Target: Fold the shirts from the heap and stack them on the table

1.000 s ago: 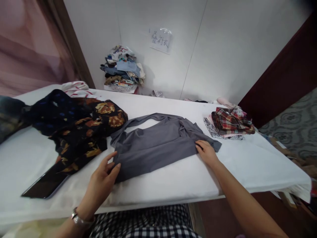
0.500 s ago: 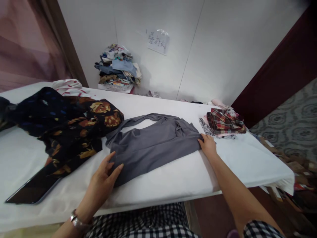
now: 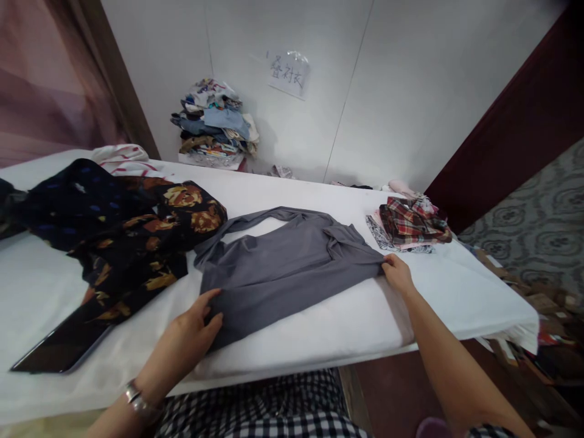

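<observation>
grey shirt (image 3: 285,267) soft, limp | near-left corner pinched by left hand (image 3: 191,331) | far-right edge gripped by right hand (image 3: 398,274) fingers

The grey garment (image 3: 283,267) looks like thin, smooth, matt knit cloth with a faint sheen along its soft folds, lying on a tabletop (image 3: 319,328) covered in plain white matt fabric. Left of the garment, the dark floral cloth (image 3: 150,243) looks light and slightly silky, and the flat dark slab (image 3: 59,347) beneath its edge is glossy, mirror-smooth glass or plastic. The band on the left wrist (image 3: 137,398) gleams like polished metal.
</observation>
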A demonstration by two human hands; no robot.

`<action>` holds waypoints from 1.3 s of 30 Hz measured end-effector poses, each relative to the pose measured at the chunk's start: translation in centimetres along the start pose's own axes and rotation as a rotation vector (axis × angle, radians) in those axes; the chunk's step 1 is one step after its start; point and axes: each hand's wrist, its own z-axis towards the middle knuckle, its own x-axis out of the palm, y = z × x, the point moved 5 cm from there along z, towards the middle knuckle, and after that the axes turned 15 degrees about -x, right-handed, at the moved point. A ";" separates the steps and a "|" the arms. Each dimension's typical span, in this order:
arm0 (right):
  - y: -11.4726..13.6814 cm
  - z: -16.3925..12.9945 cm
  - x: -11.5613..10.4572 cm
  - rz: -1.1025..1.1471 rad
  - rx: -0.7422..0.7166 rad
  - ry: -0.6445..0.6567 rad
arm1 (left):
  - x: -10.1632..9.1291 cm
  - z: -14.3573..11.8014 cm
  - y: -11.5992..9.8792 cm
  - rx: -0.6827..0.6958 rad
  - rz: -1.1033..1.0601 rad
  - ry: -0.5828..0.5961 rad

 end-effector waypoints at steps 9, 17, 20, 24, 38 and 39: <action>3.6 4.7 2.1 -0.164 -0.313 0.011 | -2.9 3.8 -5.0 0.214 0.298 -0.226; 7.5 11.4 8.3 -0.351 -0.150 0.370 | 1.3 11.3 -9.5 0.195 0.533 -0.080; 7.4 12.0 9.4 -0.431 -0.100 0.432 | 2.6 12.2 -9.1 0.221 0.584 -0.040; 7.9 12.1 10.1 -0.498 -0.226 0.436 | 2.8 14.0 -9.3 0.300 0.661 -0.027; 6.0 13.8 9.4 -0.472 -0.085 0.329 | 1.8 22.0 -14.4 0.455 0.591 -0.125; 6.2 13.5 8.8 -0.461 -0.124 0.290 | 1.3 20.8 -13.9 0.501 0.532 -0.154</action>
